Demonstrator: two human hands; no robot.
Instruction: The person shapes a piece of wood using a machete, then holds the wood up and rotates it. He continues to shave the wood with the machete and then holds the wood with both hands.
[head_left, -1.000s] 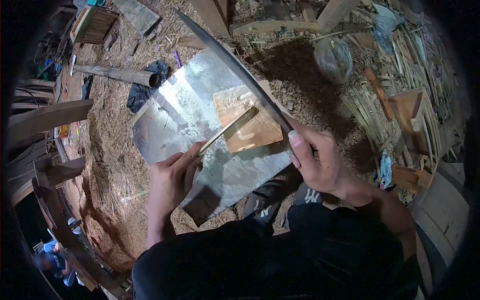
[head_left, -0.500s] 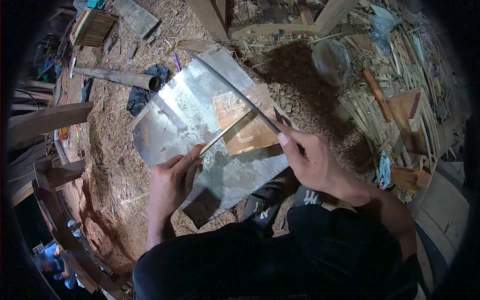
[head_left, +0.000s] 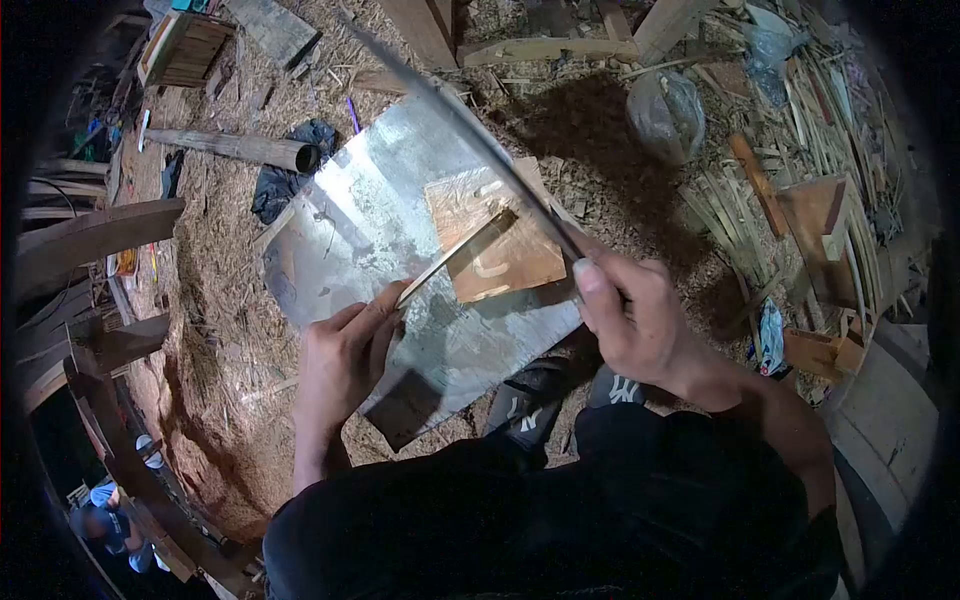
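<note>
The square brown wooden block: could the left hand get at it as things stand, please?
Probably yes: only grey metal sheet lies between the left hand and the square brown wooden block, though its fingers pinch a thin bamboo strip.

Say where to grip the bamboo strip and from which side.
Pinch the bamboo strip at its near end, from the lower left, as the left hand does. It slants away with its far tip on the wooden block, close to the blade in the right hand; stay clear of that end.
</note>
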